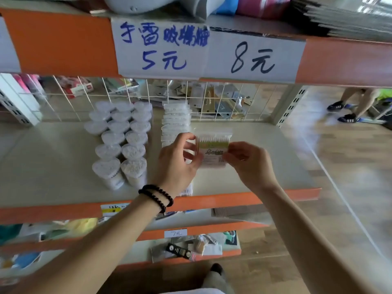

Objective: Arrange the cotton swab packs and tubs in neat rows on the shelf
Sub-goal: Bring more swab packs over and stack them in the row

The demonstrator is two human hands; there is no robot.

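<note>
Head view: I see heart-lidded tubs (121, 143) in rows at left on the grey shelf (265, 158), a wire grid (224, 102) behind. A row of swab packs (176, 122) runs near to far, its near end hidden behind my left hand (177, 162). Both hands, right hand (250, 164) too, pinch one pack (213, 150) by its side edges just right of that row, label facing me, swabs upright.
</note>
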